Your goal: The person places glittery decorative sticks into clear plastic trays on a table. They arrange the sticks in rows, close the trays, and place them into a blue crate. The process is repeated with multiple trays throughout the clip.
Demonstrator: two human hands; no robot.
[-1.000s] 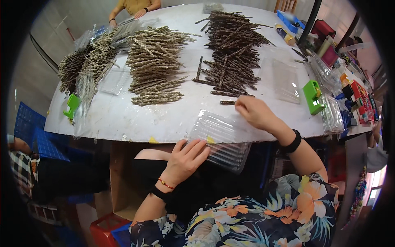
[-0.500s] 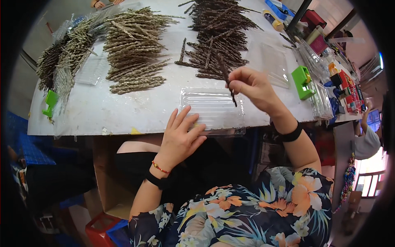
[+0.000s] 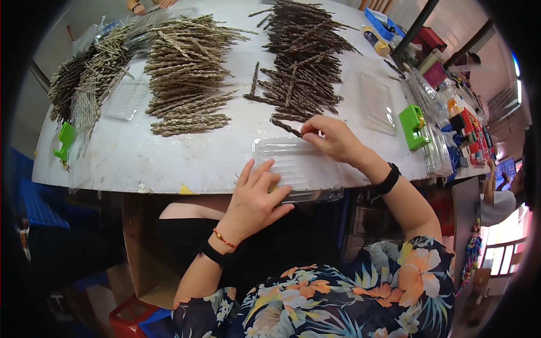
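Observation:
Between the thumb and fingers of my right hand [image 3: 336, 142] is a dark brown twisted stick [image 3: 286, 127], slanting up and left just beyond the far edge of a clear ridged plastic tray [image 3: 301, 166]. The tray lies at the table's front edge. My left hand [image 3: 260, 194] rests on its left part with fingers spread, holding nothing. Past the stick is a large heap of similar dark twisted sticks [image 3: 304, 53]. A heap of tan, shiny twisted sticks [image 3: 186, 67] lies to its left.
Green tape dispensers stand at the right [image 3: 414, 127] and left [image 3: 65, 141]. Clear plastic trays [image 3: 376, 104] lie on the white table [image 3: 225, 163]. More sticks [image 3: 101, 67] lie far left. Another person's hands [image 3: 138, 8] are at the far edge.
My right hand has lowered slightly and moved left. The dark stick has turned from steeply upright to a low slant pointing left. My left hand stays on the tray.

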